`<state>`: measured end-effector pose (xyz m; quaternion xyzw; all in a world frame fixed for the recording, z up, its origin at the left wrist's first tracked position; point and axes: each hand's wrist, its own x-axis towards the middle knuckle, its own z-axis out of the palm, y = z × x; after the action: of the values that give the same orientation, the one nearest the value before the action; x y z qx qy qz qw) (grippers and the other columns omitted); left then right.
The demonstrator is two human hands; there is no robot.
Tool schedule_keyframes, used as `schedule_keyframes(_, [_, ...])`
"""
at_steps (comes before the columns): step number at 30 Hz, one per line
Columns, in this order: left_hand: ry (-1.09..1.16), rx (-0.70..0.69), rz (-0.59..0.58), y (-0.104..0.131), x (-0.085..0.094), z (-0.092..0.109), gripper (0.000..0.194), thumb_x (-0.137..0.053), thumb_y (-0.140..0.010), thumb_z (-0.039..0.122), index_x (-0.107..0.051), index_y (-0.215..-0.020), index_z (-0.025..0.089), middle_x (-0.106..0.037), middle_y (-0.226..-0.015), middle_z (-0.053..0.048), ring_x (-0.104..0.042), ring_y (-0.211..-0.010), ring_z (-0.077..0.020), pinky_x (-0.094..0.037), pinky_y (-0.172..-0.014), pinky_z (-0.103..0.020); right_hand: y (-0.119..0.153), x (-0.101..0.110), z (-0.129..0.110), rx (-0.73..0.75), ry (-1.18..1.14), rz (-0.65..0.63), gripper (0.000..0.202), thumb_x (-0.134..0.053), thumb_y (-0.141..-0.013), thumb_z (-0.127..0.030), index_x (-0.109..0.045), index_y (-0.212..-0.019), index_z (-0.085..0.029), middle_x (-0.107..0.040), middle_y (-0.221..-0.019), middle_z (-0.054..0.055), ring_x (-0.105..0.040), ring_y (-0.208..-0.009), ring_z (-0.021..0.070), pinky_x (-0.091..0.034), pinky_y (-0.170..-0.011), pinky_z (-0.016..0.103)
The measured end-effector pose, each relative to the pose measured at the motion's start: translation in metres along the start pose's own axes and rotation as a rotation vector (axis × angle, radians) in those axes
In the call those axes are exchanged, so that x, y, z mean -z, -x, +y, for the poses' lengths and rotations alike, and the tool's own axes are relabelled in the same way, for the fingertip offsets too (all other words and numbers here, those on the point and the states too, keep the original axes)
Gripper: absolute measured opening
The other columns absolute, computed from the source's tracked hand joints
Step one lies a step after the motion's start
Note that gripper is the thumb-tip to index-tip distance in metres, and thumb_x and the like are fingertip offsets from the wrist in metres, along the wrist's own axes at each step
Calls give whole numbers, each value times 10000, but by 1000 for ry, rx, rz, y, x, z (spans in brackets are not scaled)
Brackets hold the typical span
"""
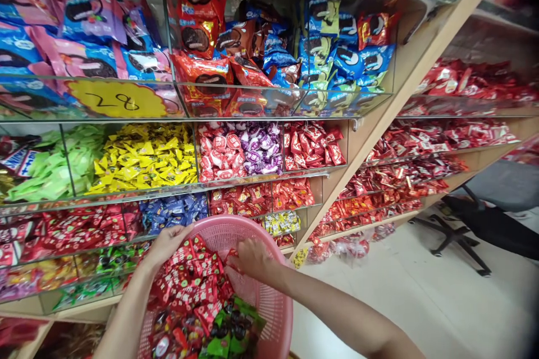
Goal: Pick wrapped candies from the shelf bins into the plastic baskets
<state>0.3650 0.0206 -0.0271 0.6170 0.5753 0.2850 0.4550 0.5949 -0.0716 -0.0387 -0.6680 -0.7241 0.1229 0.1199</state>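
Note:
A pink plastic basket (pixel 283 314) with perforated walls is tilted toward me below the shelves. My left hand (pixel 172 242) grips its far left rim, fingers mostly hidden behind the edge. Inside the basket, my right hand (pixel 254 259) is curled closed near the right wall, with a red wrapper (pixel 231 261) at its fingertips. Red-wrapped candies (pixel 191 276) fill the left and middle of the basket. Nearer to me lie candies in clear wrappers (pixel 177 334) and green packets with dark round sweets (pixel 236 328).
Glass-fronted shelves hold cookie packets (pixel 206 76), yellow candies (pixel 145 158), light green packets (pixel 80 160) and blue candies (pixel 174 212). A yellow tag (pixel 115 99) reads 28. Wooden uprights (pixel 404 78) divide the shelving. An office chair (pixel 458 238) stands on the pale floor (pixel 379 286) at right.

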Motion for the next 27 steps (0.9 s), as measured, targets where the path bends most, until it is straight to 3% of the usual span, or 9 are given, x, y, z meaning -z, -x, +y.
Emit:
schedule_keyframes(4, [18, 14, -3, -2, 0, -4, 537, -616, -564, 698, -541, -546, 166, -455, -484, 44, -394, -500, -115, -293, -486, -217, -13, 50, 24, -93, 16, 44, 306, -460, -884, -431, -629, -964, -188, -685, -792, 75, -622, -703, 179, -373, -594, 243])
schedule_keyframes(7, [2, 17, 7, -3, 0, -5, 521, -616, -577, 681, -512, -529, 173, -433, -480, 48, -373, -502, -109, -277, -476, -211, -13, 70, 61, -226, -29, 161, 275, -423, -910, -385, -619, -931, -193, -670, -730, 47, -610, -672, 162, -323, -566, 232])
schedule_keyframes(10, [-21, 13, 21, -2, 0, -4, 505, -648, -558, 653, -490, -513, 176, -423, -477, 51, -357, -501, -105, -266, -474, -211, 1, 62, 94, -276, -157, 262, 227, -433, -901, -319, -611, -860, -185, -634, -661, 23, -575, -616, 145, -300, -549, 224])
schedule_keyframes(13, [-45, 20, 43, 2, -2, 0, 506, -652, -546, 654, -494, -517, 174, -441, -480, 46, -364, -504, -108, -276, -485, -216, 21, 36, 111, -278, -347, 306, 296, -418, -899, -391, -586, -770, -185, -588, -609, 4, -514, -540, 134, -292, -518, 221])
schedule_keyframes(18, [-52, 17, 41, 11, -9, 9, 532, -583, -592, 690, -504, -515, 169, -444, -475, 43, -374, -501, -107, -283, -498, -219, 48, 13, 103, -282, -629, 328, 445, -371, -890, -529, -572, -726, -168, -557, -594, 6, -485, -550, 135, -319, -521, 225])
schedule_keyframes(23, [-62, -5, -3, 10, -17, 14, 503, -584, -629, 657, -542, -547, 163, -462, -490, 40, -384, -499, -107, -267, -486, -215, 67, 21, 85, -277, -765, 399, 463, -405, -869, -545, -567, -678, -156, -523, -577, -5, -434, -553, 123, -308, -516, 225])
schedule_keyframes(27, [-70, -65, -39, 3, -28, 20, 496, -577, -644, 649, -562, -559, 160, -457, -499, 41, -383, -508, -110, -268, -491, -216, 86, 26, 78, -355, -869, 449, 448, -486, -821, -563, -624, -781, -138, -543, -587, -1, -422, -537, 124, -311, -504, 231])
